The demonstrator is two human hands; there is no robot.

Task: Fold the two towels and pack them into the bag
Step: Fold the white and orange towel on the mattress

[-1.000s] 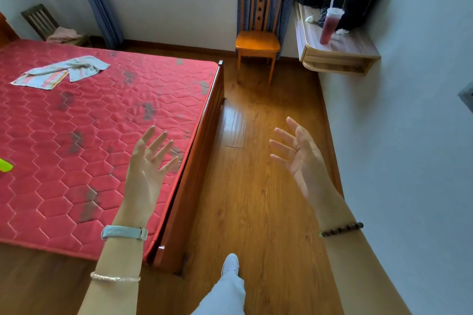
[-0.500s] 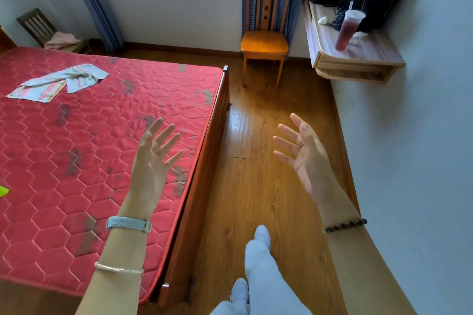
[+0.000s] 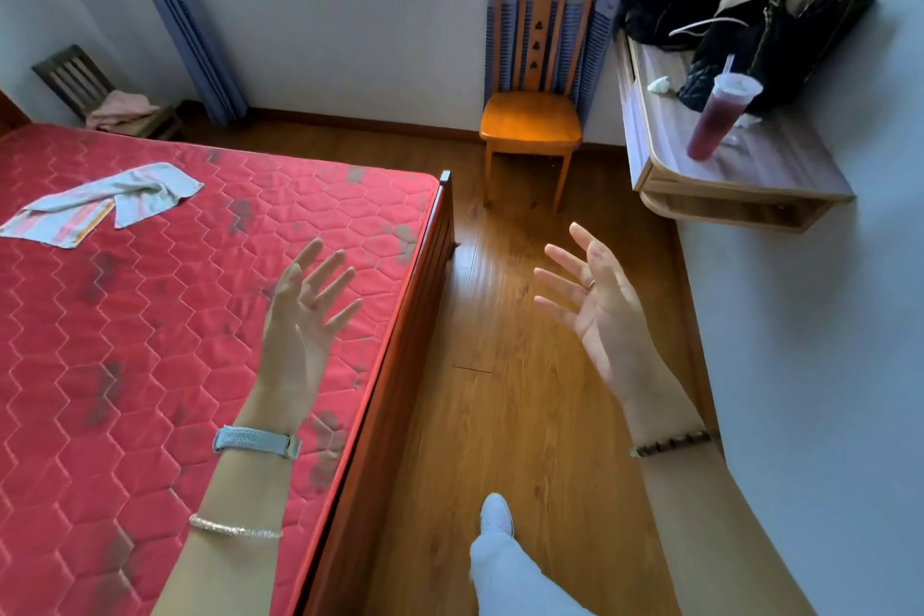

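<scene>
Left hand (image 3: 300, 315) and right hand (image 3: 597, 305) raised, fingers spread, holding nothing; towels (image 3: 105, 200) lie far left on the red mattress (image 3: 150, 365)

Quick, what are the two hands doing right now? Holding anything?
Left hand: open, fingers spread, holding nothing.
Right hand: open, fingers spread, holding nothing.

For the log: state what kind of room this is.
Most likely a bedroom: a bare red quilted mattress on a wooden bed frame, an orange wooden chair by the wall, and blue curtains.
</scene>
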